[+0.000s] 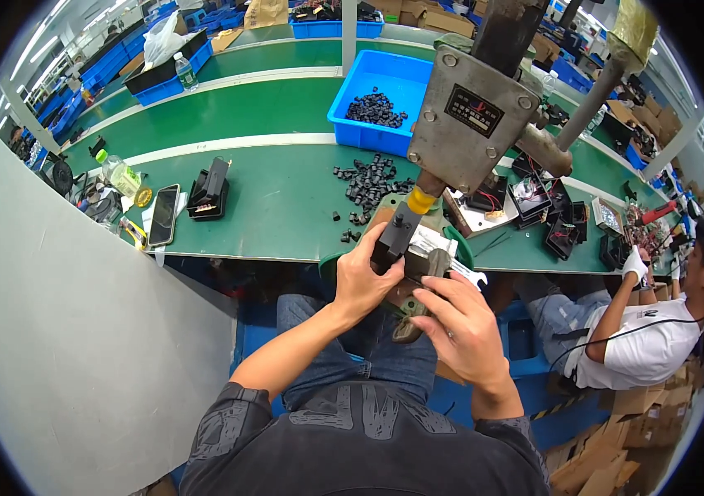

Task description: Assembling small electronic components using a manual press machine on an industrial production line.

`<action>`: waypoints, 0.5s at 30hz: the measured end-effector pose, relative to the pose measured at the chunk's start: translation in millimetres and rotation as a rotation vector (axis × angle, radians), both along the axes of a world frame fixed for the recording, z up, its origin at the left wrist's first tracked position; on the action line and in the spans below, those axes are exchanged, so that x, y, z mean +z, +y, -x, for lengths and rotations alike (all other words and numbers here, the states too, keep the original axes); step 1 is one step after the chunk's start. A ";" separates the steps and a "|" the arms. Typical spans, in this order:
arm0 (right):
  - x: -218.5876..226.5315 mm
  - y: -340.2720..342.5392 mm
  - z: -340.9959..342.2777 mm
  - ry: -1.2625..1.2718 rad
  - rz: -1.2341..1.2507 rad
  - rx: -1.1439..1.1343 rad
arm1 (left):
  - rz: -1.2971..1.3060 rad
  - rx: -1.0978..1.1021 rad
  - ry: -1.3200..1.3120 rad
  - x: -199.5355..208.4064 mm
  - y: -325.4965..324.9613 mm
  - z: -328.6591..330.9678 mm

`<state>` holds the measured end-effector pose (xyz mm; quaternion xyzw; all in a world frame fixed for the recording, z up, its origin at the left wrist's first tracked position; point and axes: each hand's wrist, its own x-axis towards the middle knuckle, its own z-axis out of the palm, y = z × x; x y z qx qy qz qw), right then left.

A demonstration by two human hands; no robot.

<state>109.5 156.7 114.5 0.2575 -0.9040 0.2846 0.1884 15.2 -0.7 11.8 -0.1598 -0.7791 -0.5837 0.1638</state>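
Note:
My left hand [362, 283] is closed around a black plastic housing [397, 236], fingers and thumb gripping its sides. The housing is tilted beneath the yellow-collared ram [420, 201] of a grey metal press [472, 120]. Just to the right is my right hand [466, 326], its fingers apart and slightly bent. Its fingertips come close to the housing's lower end; whether they touch it is hard to see. Under both hands lies the press's green base [410, 306], partly hidden. An open-ended wrench [469, 273] rests beside it.
Small black parts [372, 182] lie loose on the green bench [277, 207], with more in a blue bin [381, 136]. At left are a black case [209, 192], a phone [164, 217] and a bottle [120, 175]. A co-worker [641, 331] sits at right, near opened black cases [563, 223].

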 end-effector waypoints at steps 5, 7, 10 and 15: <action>7.9 15.8 -11.2 0.050 0.084 -0.050 | 0.052 0.009 0.119 -6.6 6.7 3.0; 11.8 17.6 -15.4 0.064 0.143 -0.061 | 0.088 0.005 0.114 -9.5 8.0 1.0; 23.6 22.8 -16.9 0.065 0.220 -0.005 | 0.103 -0.001 0.163 -16.7 8.1 4.8; 84.0 40.0 7.4 0.446 0.389 -0.172 | 0.107 -0.063 0.245 -18.1 12.2 9.7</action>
